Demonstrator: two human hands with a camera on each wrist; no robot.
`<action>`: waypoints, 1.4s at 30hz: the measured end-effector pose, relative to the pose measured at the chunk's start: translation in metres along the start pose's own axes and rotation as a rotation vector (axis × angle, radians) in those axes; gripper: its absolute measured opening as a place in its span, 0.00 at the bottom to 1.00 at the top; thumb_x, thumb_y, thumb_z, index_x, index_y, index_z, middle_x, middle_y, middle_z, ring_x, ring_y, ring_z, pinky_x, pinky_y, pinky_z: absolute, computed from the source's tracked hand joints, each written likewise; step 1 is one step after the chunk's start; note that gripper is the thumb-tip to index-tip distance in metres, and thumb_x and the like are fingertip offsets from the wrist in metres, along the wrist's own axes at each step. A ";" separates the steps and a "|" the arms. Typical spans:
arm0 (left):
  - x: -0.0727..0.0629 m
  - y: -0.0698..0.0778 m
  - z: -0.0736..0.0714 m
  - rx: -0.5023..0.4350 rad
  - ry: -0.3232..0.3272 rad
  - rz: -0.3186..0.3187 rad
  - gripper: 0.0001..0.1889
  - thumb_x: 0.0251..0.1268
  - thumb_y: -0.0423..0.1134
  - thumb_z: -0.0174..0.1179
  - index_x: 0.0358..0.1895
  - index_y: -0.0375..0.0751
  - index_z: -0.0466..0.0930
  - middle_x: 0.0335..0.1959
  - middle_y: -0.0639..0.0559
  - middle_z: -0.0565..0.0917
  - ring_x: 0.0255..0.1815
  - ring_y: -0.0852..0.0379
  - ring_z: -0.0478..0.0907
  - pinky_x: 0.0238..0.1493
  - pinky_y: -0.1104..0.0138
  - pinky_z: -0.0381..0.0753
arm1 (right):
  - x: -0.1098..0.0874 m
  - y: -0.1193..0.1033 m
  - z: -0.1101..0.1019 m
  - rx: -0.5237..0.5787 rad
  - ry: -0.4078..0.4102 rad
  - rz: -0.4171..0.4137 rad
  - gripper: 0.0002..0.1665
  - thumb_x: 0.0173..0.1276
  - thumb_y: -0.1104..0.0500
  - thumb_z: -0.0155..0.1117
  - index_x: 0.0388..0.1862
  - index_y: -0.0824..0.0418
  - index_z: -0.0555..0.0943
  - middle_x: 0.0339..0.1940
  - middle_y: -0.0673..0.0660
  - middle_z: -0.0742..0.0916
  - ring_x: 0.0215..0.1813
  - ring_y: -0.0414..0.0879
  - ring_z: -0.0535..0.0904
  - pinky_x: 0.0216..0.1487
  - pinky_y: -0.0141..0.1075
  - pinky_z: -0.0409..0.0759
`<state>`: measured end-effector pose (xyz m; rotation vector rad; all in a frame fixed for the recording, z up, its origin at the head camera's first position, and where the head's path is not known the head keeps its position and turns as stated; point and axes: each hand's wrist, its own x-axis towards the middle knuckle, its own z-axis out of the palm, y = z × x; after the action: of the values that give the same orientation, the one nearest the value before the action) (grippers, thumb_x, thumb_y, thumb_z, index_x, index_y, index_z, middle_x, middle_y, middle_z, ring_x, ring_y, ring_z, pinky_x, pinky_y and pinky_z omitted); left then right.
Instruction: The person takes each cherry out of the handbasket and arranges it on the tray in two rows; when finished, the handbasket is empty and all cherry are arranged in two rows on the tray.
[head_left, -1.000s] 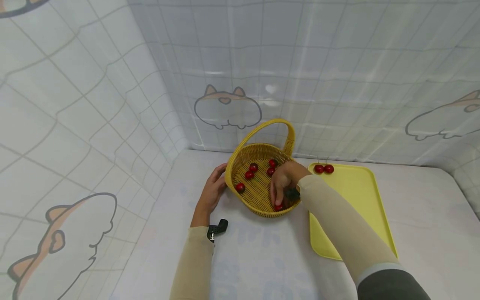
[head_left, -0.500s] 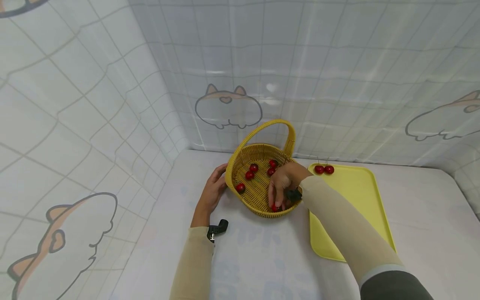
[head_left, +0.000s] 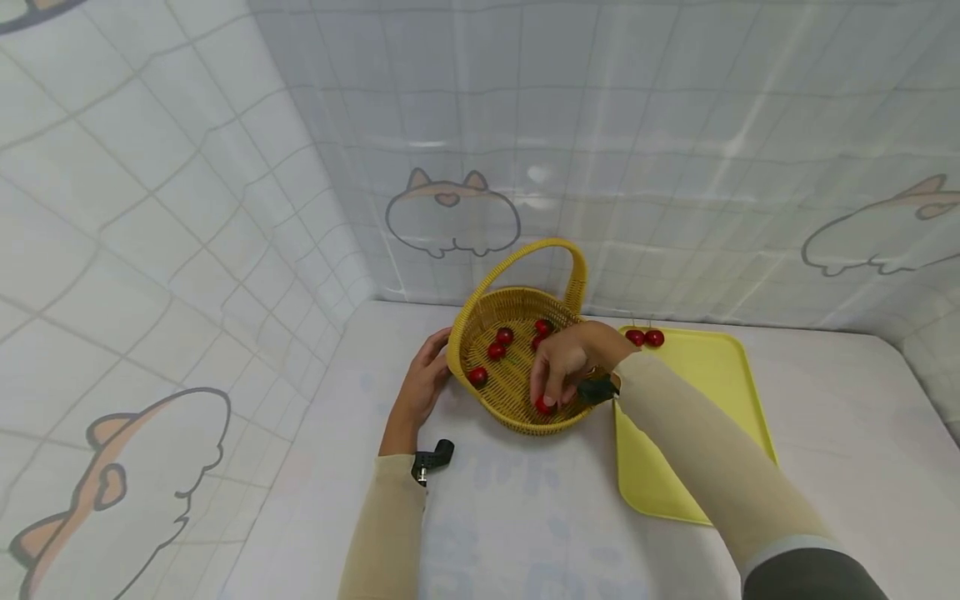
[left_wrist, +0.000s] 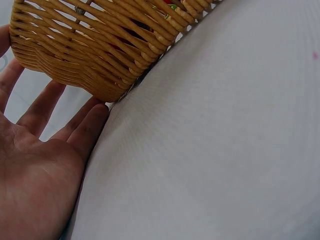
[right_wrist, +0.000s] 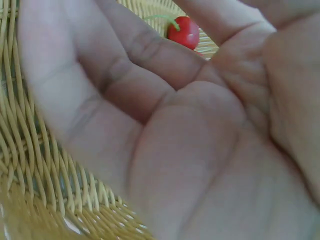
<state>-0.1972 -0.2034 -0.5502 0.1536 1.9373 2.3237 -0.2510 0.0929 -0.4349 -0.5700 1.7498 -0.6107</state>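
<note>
A yellow wicker basket (head_left: 517, 421) with a tall arched handle stands on the table, several red cherries (head_left: 497, 351) inside. In the head view my right hand (head_left: 564, 367) reaches into its right half, thumb and fingertips pinching a cherry (head_left: 544, 405) just above the woven bottom. The right wrist view has the palm up close, with a green-stemmed cherry (right_wrist: 183, 33) showing between fingers and thumb. My left hand (head_left: 424, 379) lies along the basket's left side. Seen from the left wrist, its extended fingers touch the wicker wall (left_wrist: 95, 55) low down.
To the right of the basket lies a yellow tray (head_left: 712, 392), partly covered by the right forearm. Two stemmed cherries (head_left: 644, 337) sit side by side at its far left corner. A white patterned curtain (head_left: 675, 208) hangs behind the table's far edge.
My right hand has shifted the pinched cherry a little left and away from the basket's near rim. The left hand stays at the basket's side.
</note>
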 end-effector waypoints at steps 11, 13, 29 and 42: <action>-0.002 0.003 -0.003 -0.012 -0.003 0.021 0.25 0.75 0.38 0.58 0.73 0.49 0.70 0.77 0.52 0.65 0.73 0.43 0.68 0.65 0.68 0.76 | -0.023 0.008 0.006 0.056 0.156 -0.219 0.17 0.69 0.63 0.68 0.55 0.65 0.85 0.39 0.55 0.85 0.43 0.48 0.86 0.50 0.46 0.88; -0.002 0.003 -0.004 -0.012 -0.005 0.022 0.25 0.75 0.38 0.58 0.73 0.48 0.70 0.77 0.52 0.65 0.73 0.43 0.68 0.65 0.68 0.76 | -0.026 0.012 0.008 0.062 0.189 -0.266 0.16 0.69 0.63 0.68 0.55 0.64 0.86 0.42 0.55 0.85 0.45 0.47 0.85 0.52 0.46 0.87; -0.001 0.004 -0.004 0.014 0.005 0.022 0.24 0.77 0.37 0.56 0.72 0.48 0.70 0.77 0.52 0.66 0.75 0.45 0.66 0.67 0.67 0.73 | -0.052 0.046 0.024 0.099 0.525 -0.465 0.16 0.74 0.59 0.63 0.58 0.59 0.84 0.55 0.57 0.87 0.53 0.61 0.86 0.57 0.49 0.84; -0.002 0.006 -0.002 0.005 0.006 0.018 0.24 0.76 0.38 0.57 0.73 0.48 0.69 0.77 0.51 0.66 0.75 0.42 0.66 0.66 0.68 0.75 | -0.075 0.073 0.036 0.255 0.807 -0.510 0.17 0.71 0.53 0.70 0.56 0.55 0.85 0.57 0.60 0.86 0.56 0.57 0.85 0.56 0.42 0.84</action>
<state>-0.1958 -0.2072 -0.5448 0.1657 1.9522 2.3334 -0.2027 0.1925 -0.4378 -0.6393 2.2185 -1.5629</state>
